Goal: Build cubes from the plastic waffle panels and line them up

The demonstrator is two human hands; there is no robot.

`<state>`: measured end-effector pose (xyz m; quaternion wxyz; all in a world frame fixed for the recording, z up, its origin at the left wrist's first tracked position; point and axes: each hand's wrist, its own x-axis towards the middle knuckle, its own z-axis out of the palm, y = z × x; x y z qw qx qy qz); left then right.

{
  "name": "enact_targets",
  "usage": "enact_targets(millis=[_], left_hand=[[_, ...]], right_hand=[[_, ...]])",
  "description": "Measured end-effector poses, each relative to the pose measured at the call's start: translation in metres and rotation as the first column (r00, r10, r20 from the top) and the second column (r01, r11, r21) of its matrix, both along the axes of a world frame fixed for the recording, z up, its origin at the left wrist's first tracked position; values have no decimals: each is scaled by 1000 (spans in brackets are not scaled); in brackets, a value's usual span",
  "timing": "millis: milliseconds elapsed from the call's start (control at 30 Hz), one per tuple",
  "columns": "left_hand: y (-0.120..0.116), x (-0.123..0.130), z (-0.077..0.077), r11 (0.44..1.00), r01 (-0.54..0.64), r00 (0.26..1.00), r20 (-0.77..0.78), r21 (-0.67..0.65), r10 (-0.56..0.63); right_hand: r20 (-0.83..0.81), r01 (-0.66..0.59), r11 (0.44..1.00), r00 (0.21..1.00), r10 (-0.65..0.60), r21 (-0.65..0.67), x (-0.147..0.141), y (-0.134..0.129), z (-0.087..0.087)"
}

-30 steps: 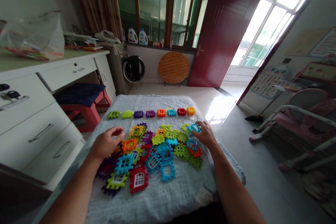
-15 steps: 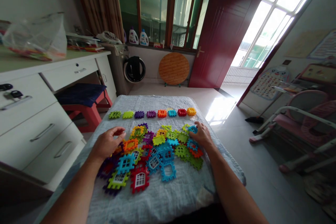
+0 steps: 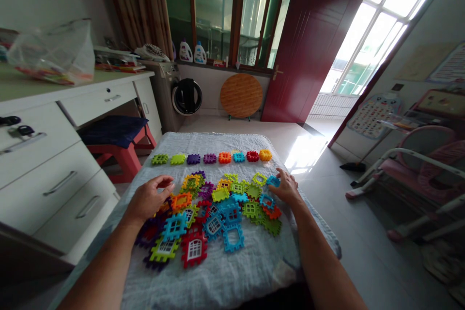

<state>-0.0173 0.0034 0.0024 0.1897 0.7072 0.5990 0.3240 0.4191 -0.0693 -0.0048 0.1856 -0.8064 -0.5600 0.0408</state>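
Interlocking plastic building tiles with notched edges, many with window-like frames, lie in a loose pile on a cloth-covered table (image 3: 254, 276). My right hand (image 3: 288, 187) is at the pile's far right corner, its fingertips on a blue tile (image 3: 273, 181). Beside that tile lies a lime green frame tile (image 3: 259, 179). Over the pile's left edge is my left hand (image 3: 150, 198), thumb and fingers slightly apart with nothing seen between them. Nearest to it are an orange tile (image 3: 180, 200) and a blue window tile (image 3: 174, 226). Some tiles under the left hand are hidden.
Beyond the pile runs a row of single tiles in different colours, from a green one (image 3: 160, 159) to a yellow one (image 3: 265, 155). A stool (image 3: 116, 131) and white drawers (image 3: 54, 179) stand to the left. On the right is a pink chair (image 3: 417, 155).
My right hand has moved a little to the right with the blue tile, away from the lime green frame tile, which now shows more fully. The left hand has stayed in place.
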Motion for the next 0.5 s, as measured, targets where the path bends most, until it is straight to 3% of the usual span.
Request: enact_targets(millis=[500], left_hand=[[1, 1, 0, 1000, 16, 1000, 2, 2, -16]], right_hand=[[-2, -29, 999, 1000, 29, 42, 0, 2, -4]])
